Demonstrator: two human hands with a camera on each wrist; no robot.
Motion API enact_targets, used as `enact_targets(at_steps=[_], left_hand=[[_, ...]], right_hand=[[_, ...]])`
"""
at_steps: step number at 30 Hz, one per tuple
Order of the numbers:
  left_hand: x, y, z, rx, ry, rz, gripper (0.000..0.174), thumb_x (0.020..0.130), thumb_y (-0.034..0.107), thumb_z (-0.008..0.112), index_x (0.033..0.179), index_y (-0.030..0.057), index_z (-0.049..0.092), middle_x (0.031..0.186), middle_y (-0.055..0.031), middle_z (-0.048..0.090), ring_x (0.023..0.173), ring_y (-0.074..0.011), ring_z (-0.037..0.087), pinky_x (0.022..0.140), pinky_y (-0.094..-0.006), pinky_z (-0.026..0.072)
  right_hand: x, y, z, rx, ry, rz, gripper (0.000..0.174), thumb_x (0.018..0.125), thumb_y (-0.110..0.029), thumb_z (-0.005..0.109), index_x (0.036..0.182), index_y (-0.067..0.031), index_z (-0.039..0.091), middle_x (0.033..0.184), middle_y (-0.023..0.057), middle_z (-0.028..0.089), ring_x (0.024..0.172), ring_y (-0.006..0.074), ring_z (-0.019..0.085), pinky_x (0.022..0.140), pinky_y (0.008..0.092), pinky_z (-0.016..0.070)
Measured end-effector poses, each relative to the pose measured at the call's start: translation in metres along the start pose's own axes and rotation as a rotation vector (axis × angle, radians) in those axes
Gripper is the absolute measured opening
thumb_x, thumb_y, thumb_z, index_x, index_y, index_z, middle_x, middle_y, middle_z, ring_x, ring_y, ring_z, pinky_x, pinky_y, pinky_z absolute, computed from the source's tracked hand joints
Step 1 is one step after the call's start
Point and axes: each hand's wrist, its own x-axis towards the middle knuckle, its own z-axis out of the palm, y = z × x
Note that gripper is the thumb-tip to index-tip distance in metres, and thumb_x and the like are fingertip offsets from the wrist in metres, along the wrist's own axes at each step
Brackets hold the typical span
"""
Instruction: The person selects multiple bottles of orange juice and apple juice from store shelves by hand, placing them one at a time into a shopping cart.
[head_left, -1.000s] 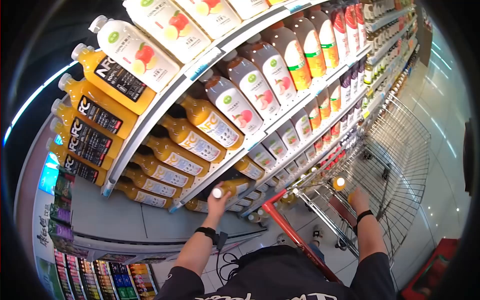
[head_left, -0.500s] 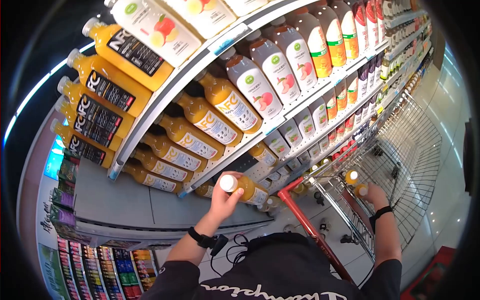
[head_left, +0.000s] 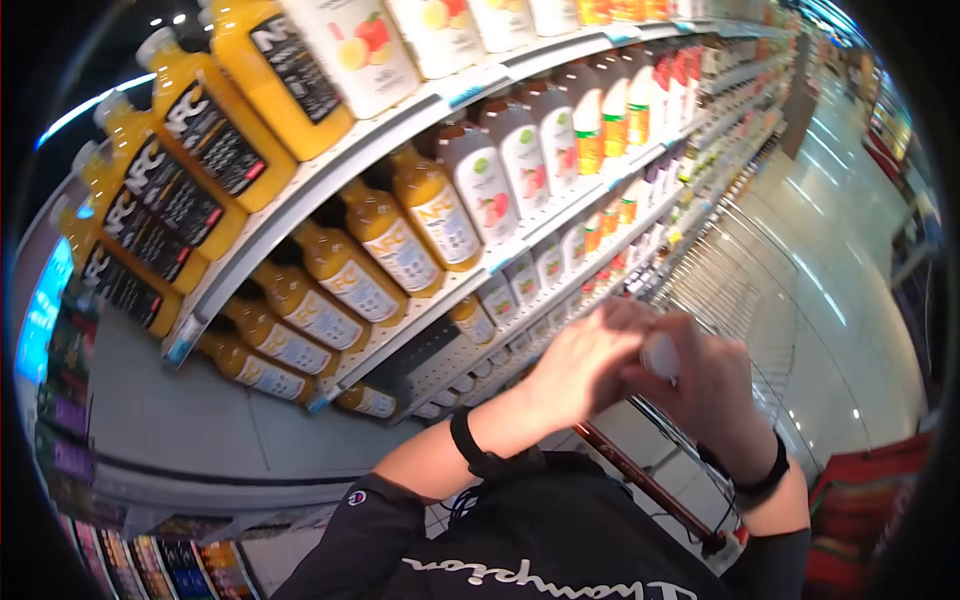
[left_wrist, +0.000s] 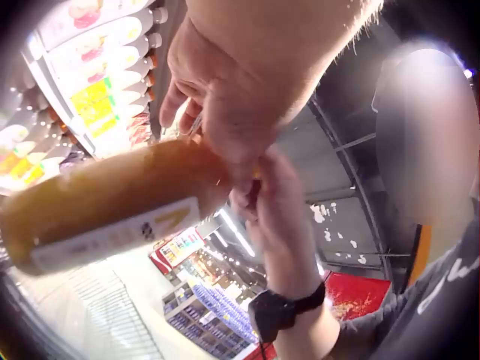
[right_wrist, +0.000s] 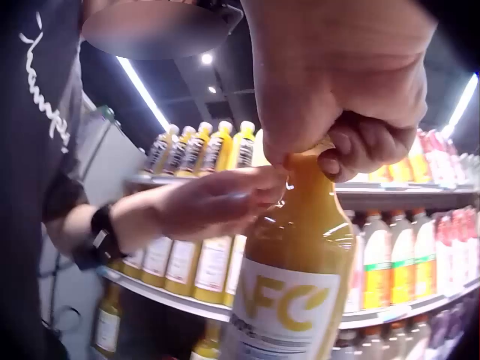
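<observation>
A bottle of orange juice [right_wrist: 296, 225] with a white NFC label hangs neck up between my two hands in the right wrist view. My right hand [head_left: 720, 390] grips it at the very top, fingers curled around the neck. From the other side my left hand [head_left: 590, 365] holds the neck with fingers and thumb. Its white cap [head_left: 660, 356] shows between the hands in the head view, where the body is hidden beneath them. The left wrist view has the same bottle [left_wrist: 120, 206] stretching away from the left hand, blurred.
A wire shopping cart [head_left: 745, 270] with a red handle [head_left: 640, 470] stands below and beyond my hands. Curved shelves [head_left: 480, 85] of juice bottles run along the left. A gap in the lower shelf [head_left: 415, 360] lies among orange juice bottles. Something red [head_left: 860, 510] stands at right.
My right hand has come up from the cart, where it was beside orange bottles, to meet my left hand. The left hand has brought its bottle away from the shelf. The head view has turned.
</observation>
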Motion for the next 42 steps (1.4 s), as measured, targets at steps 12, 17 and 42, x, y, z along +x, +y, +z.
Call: enact_targets(at_steps=[12,17,42], left_hand=[[-0.141,-0.045,-0.077,0.278,-0.074,-0.732,0.027,0.087,0.009,0.073,0.112,0.0005,0.065,0.108,-0.0158,0.069,0.102,-0.034,0.068,0.089,-0.0381,0.053],[-0.205,-0.033,-0.087,0.356,-0.132,-1.035,0.023,0.089,0.014,0.072,0.109,0.0043,0.067,0.106,-0.0138,0.07,0.099,-0.0339,0.068,0.081,-0.0396,0.0545],[-0.268,-0.171,-0.028,0.232,0.188,-1.412,0.072,0.089,0.036,0.075,0.142,-0.0043,0.048,0.131,-0.0291,0.062,0.125,-0.039,0.06,0.104,-0.0415,0.0491]], right_hand=[[-0.058,0.167,-0.005,-0.493,-0.135,0.591,0.038,0.083,-0.04,0.071,0.095,-0.0061,0.059,0.078,0.0195,0.071,0.075,0.0392,0.071,0.066,0.0506,0.0567],[-0.124,0.276,0.073,-0.524,-0.466,0.76,0.045,0.085,-0.041,0.07,0.106,-0.0036,0.058,0.087,0.0209,0.073,0.083,0.0426,0.072,0.074,0.0512,0.0579],[-0.258,0.368,0.269,0.131,-0.59,1.035,0.054,0.095,-0.033,0.061,0.135,0.0014,0.049,0.118,0.0314,0.067,0.113,0.0462,0.064,0.093,0.0519,0.0506]])
